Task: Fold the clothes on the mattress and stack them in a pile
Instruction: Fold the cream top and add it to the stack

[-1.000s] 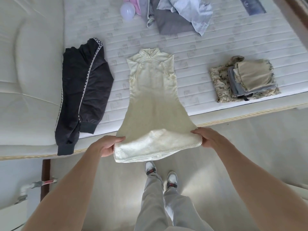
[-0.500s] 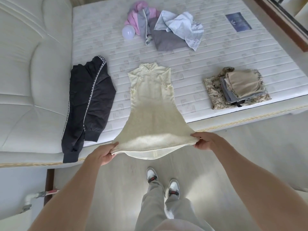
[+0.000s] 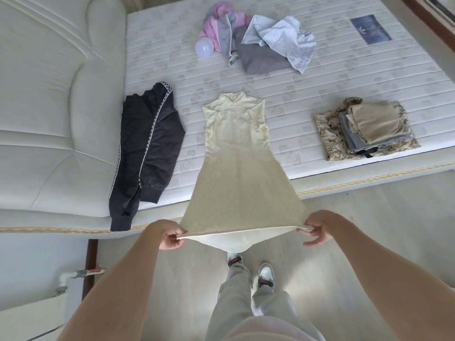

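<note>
We look down on a bare white quilted mattress [image 3: 344, 77] with a padded cream headboard [image 3: 49, 107] along its left side and pale floor [image 3: 369, 230] in front of its near edge. At the far edge an unfolded heap [image 3: 261, 43] of pink, grey and pale blue clothes sits beside a small white ball [image 3: 204, 47]. A black jacket [image 3: 145, 153] lies by the left side, its cuff hanging over the near edge. Near the right part of the near edge sits the folded pile [image 3: 366, 129], camouflage at the bottom, tan on top.

The cream dress [image 3: 236, 153] lies collar-away in the middle, well apart from jacket and pile, with bare mattress on both sides. Its skirt overhangs the near edge, and there we have it: the left hand [image 3: 171, 236] pinches the left hem corner, the right hand [image 3: 315, 230] pinches the right one, hem stretched taut between them above our shoes [image 3: 248, 269].

Against a second ago, the hem is lifted and pulled flat; then its underside drooped toward us in a thick fold. The rest of the clothes lie as they did.
</note>
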